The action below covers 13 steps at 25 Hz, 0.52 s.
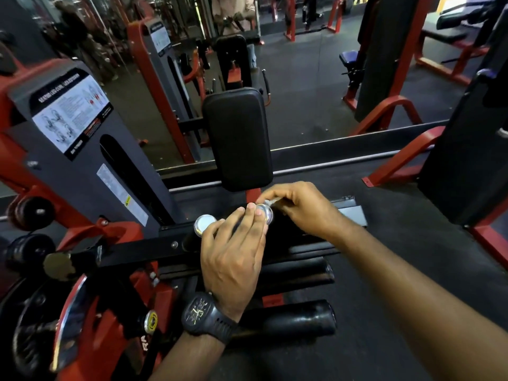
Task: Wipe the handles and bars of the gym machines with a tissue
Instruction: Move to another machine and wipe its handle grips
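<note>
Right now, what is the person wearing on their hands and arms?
No sleeves, gloves or rings show on the left hand or the right hand. The left wrist carries a chunky black wristwatch with a dark dial, pale markings and a ridged strap.

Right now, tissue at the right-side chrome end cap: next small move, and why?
Probably rub the small whitish tissue, pinched in the right hand, around the round chrome end cap: it sits at that cap, and the left hand lies across the black handles, likely steadying them.
</note>
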Each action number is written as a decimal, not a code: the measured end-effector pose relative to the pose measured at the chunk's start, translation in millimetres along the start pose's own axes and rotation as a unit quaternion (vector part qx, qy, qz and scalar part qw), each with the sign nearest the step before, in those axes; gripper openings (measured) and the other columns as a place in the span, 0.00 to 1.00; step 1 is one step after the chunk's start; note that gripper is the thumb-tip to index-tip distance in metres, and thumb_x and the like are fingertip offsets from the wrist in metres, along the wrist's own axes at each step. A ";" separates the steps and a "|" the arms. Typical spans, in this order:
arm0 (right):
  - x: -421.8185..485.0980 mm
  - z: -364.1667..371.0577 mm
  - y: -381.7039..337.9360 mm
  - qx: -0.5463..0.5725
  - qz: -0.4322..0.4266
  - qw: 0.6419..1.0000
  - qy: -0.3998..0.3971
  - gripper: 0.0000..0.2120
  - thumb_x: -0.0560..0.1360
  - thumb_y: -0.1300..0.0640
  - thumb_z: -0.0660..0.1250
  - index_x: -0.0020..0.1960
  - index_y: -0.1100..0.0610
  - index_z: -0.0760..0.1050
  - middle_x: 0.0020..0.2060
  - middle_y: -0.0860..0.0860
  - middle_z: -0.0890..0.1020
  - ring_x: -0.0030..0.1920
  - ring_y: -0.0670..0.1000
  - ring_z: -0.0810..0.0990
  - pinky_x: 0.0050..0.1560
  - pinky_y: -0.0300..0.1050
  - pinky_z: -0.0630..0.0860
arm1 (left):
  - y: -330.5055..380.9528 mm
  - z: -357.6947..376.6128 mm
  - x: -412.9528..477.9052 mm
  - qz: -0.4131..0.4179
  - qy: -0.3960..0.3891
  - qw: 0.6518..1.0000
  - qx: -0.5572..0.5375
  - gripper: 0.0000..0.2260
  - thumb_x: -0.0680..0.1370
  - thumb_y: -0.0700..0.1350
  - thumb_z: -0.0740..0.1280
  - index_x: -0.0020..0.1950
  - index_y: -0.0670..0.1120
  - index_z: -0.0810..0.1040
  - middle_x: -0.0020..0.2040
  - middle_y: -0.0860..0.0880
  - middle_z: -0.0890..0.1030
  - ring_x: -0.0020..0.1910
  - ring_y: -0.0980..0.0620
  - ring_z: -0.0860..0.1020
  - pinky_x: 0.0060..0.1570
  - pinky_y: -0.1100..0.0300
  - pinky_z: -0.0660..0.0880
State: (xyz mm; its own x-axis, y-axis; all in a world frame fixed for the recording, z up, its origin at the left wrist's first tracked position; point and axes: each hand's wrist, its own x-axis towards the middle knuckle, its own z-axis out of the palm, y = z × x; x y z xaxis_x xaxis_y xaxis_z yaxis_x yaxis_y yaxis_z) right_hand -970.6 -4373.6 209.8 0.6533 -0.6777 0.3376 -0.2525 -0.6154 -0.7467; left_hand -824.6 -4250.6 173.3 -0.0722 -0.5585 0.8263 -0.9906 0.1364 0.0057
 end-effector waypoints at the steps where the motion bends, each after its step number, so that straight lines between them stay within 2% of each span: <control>1: -1.5 0.0 7.0 -0.025 0.017 1.000 -0.007 0.12 0.76 0.69 0.67 0.51 0.55 0.84 0.45 0.45 0.86 0.48 0.41 0.83 0.55 0.43 0.79 | 1.7 0.4 0.2 -0.004 0.001 1.000 0.000 0.10 0.81 0.43 0.67 0.59 0.42 0.83 0.59 0.48 0.83 0.59 0.49 0.81 0.54 0.50 0.75; 2: -2.7 -0.9 12.9 -0.039 0.035 0.999 -0.015 0.14 0.75 0.70 0.67 0.50 0.54 0.85 0.45 0.45 0.86 0.48 0.42 0.83 0.54 0.43 0.79 | 3.2 0.6 -0.4 -0.005 0.002 1.000 0.002 0.10 0.81 0.42 0.67 0.59 0.42 0.83 0.59 0.48 0.83 0.58 0.49 0.81 0.54 0.50 0.75; 5: -0.7 -7.0 23.8 -0.049 0.040 0.998 -0.023 0.16 0.74 0.71 0.66 0.49 0.54 0.85 0.42 0.43 0.85 0.44 0.38 0.82 0.47 0.31 0.76 | 4.9 1.4 0.1 -0.005 0.014 1.000 0.014 0.09 0.81 0.42 0.67 0.58 0.41 0.83 0.59 0.48 0.83 0.58 0.49 0.81 0.54 0.51 0.75; 8: 1.6 -11.0 36.7 -0.100 0.090 0.988 -0.075 0.18 0.76 0.70 0.64 0.46 0.50 0.85 0.41 0.47 0.85 0.32 0.37 0.80 0.34 0.37 0.78 | 10.1 1.4 -0.6 -0.017 0.017 1.000 0.018 0.09 0.81 0.41 0.67 0.59 0.41 0.83 0.59 0.47 0.83 0.58 0.49 0.81 0.54 0.51 0.75; 9: 1.5 -9.5 39.7 -0.105 0.101 0.986 -0.076 0.19 0.75 0.71 0.64 0.45 0.49 0.84 0.41 0.48 0.85 0.32 0.39 0.81 0.34 0.41 0.80 | 12.2 1.2 -0.9 -0.021 0.018 0.999 0.020 0.09 0.81 0.41 0.67 0.59 0.40 0.83 0.59 0.47 0.83 0.58 0.49 0.81 0.54 0.51 0.76; 10: 0.2 -6.7 40.8 -0.102 0.098 0.988 -0.058 0.20 0.73 0.72 0.63 0.44 0.48 0.84 0.40 0.47 0.85 0.35 0.41 0.82 0.39 0.44 0.82 | 13.7 1.4 -0.5 -0.024 0.019 0.999 0.023 0.09 0.81 0.41 0.68 0.59 0.40 0.83 0.59 0.47 0.83 0.58 0.49 0.81 0.55 0.51 0.76; 11: -1.6 -3.5 42.8 -0.095 0.093 0.990 -0.036 0.21 0.72 0.73 0.63 0.43 0.49 0.84 0.40 0.46 0.85 0.39 0.43 0.83 0.45 0.44 0.81 | 14.9 1.6 0.1 -0.027 0.020 0.999 0.026 0.09 0.80 0.40 0.68 0.59 0.40 0.83 0.59 0.47 0.83 0.58 0.49 0.81 0.55 0.51 0.75; 13: -9.8 0.1 51.7 -0.081 0.122 0.989 -0.007 0.22 0.70 0.73 0.60 0.43 0.49 0.84 0.39 0.46 0.85 0.39 0.44 0.82 0.48 0.46 0.81 | 16.7 1.1 0.6 -0.031 0.021 0.999 0.033 0.09 0.80 0.40 0.68 0.59 0.40 0.83 0.59 0.47 0.83 0.58 0.49 0.81 0.56 0.52 0.75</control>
State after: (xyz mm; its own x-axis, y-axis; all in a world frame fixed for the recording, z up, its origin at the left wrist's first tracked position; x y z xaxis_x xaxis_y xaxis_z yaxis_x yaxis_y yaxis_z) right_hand -989.9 -4398.8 167.8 0.5687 -0.8088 0.1500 -0.5144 -0.4919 -0.7024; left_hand -841.3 -4249.6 173.3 -0.0075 -0.5288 0.8487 -0.9986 0.0488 0.0216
